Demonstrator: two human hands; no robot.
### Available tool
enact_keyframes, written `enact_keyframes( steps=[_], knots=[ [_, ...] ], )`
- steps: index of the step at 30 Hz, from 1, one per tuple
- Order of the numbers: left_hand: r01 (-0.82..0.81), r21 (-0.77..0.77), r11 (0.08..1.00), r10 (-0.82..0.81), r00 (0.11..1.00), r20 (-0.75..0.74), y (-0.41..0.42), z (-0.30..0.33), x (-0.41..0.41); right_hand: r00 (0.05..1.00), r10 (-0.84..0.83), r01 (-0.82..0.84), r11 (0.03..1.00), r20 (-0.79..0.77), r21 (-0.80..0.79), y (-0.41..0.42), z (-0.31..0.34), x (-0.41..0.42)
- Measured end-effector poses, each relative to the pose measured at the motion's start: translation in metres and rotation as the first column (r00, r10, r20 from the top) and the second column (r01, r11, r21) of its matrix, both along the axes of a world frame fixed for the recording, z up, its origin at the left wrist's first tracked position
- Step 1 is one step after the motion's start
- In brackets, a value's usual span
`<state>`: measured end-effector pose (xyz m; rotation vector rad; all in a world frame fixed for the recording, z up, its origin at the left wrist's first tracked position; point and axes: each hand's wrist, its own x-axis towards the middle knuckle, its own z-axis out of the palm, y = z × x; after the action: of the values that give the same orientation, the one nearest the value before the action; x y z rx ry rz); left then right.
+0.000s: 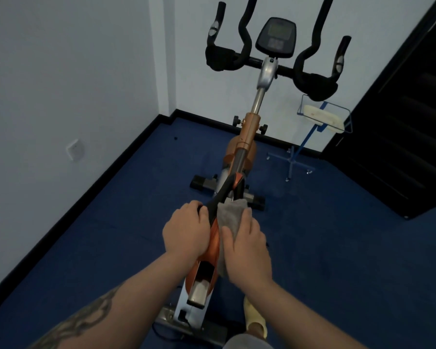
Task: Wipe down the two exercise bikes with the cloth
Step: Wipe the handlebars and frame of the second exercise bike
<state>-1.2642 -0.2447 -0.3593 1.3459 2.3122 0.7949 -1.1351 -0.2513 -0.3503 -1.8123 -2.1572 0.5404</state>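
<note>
Blue carpet (pixel 86 248) carries an orange-framed bike (pixel 248 132) with black handlebars (pixel 312 81), near the wall corner. Left hand (pixel 185 230) grips the frame, fingers curled. Right hand (pixel 247 248) holds a grey cloth (pixel 230 215) against the frame's right side, fingers wrapped round it. Beyond, a blue wire basket (pixel 299 107) holds a pale object (pixel 322 119).

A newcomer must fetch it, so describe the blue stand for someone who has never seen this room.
Start at the exercise bike facing the white wall. To its right, before the dark unit, stands the blue stand. It alone is thin blue tubing on a wheeled base, topped by a wire basket holding a pale flat object.
</note>
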Motion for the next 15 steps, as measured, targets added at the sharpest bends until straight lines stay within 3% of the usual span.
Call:
enact_keyframes(
  steps=[2,6,8,13,15],
  knots=[
    [-0.004,-0.006,1.0,0.004,1.0,0.0,0.001,0.0,0.001,0.998,0.024,-0.021,0.998,0.057,-0.052,0.018,0.003,-0.001],
    [-0.016,0.003,1.0,0.016,1.0,-0.01,0.001,-0.001,0.001,0.995,-0.086,0.098,0.965,0.058,-0.243,0.061,0.01,-0.02],
    [-0.015,0.007,1.0,0.015,1.0,-0.014,0.001,-0.002,0.001,0.992,-0.124,0.127,0.965,0.024,-0.228,0.06,0.009,-0.021],
    [-0.009,0.01,1.0,0.009,1.0,0.0,0.0,-0.002,0.0,1.0,-0.009,0.009,0.999,-0.01,-0.041,0.013,0.0,-0.003],
    [-0.011,0.004,1.0,0.011,1.0,-0.009,0.002,-0.002,0.0,1.0,-0.027,0.027,0.998,0.005,-0.057,0.024,-0.001,-0.005]
  ],
)
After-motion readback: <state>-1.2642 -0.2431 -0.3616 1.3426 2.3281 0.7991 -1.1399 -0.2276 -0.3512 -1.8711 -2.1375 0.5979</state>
